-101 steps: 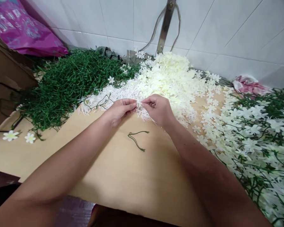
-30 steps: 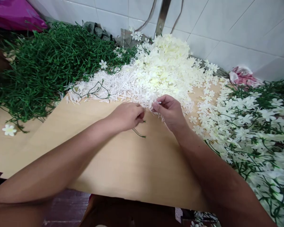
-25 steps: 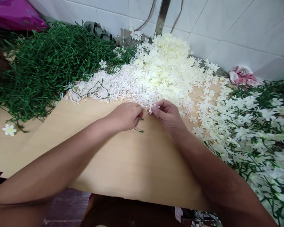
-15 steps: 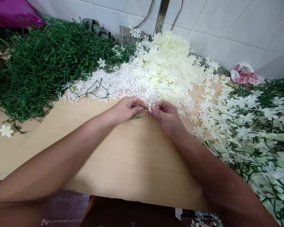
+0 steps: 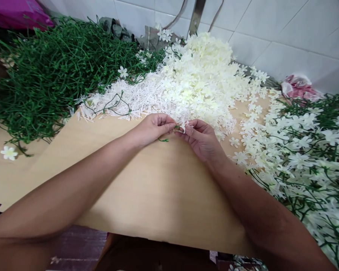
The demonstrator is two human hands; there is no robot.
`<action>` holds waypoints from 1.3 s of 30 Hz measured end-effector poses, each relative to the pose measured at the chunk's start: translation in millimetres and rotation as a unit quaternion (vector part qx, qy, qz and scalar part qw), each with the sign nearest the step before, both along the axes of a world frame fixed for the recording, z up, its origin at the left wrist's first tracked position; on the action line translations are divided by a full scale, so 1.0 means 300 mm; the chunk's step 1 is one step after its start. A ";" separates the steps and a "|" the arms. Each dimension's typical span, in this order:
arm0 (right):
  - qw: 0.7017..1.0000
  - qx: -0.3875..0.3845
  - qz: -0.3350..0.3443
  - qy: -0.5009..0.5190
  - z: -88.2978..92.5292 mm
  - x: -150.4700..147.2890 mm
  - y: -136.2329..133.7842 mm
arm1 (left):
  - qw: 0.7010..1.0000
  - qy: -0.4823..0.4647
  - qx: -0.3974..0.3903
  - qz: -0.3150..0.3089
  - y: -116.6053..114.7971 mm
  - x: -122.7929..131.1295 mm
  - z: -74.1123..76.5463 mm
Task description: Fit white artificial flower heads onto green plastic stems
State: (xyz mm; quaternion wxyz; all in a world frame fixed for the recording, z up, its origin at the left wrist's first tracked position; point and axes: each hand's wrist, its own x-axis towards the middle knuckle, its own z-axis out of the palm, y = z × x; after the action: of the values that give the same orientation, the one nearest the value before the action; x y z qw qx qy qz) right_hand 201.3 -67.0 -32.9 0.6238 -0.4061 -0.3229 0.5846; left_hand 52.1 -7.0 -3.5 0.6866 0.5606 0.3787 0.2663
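Note:
My left hand (image 5: 158, 128) pinches a green artificial stem (image 5: 164, 140), one end of which pokes out below the fingers. Close against it, my right hand (image 5: 200, 137) has thumb and fingers closed on a small white artificial flower (image 5: 184, 126). Stem and flower come together between the two sets of fingertips; whether they are joined I cannot make out. Just behind the hands lie white thin stamen-like pieces (image 5: 138, 96) and a tall heap of cream-white flower heads (image 5: 206, 71).
Green stems (image 5: 59, 71) are piled at the left on the tan board (image 5: 147, 195). Flowers on stems (image 5: 302, 150) cover the right side. A white tiled wall (image 5: 288, 30) stands behind, with a pink-and-white plastic bag (image 5: 299, 86) near it. A magenta bag (image 5: 19, 15) is at upper left.
The view has shifted slightly. Both hands stay together, and the white flower between the fingertips has turned a little, showing more side-on.

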 end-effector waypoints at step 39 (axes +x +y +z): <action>0.950 0.122 0.010 -0.286 -0.034 0.003 -0.012 | 0.992 0.042 0.095 -0.071 0.015 -0.010 -0.046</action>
State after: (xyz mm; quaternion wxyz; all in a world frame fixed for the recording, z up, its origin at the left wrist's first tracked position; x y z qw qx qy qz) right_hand 202.2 -70.7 -43.0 0.5438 -0.4738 -0.5609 0.4064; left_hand 48.9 -2.4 -17.3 0.6310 0.6594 0.3397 0.2275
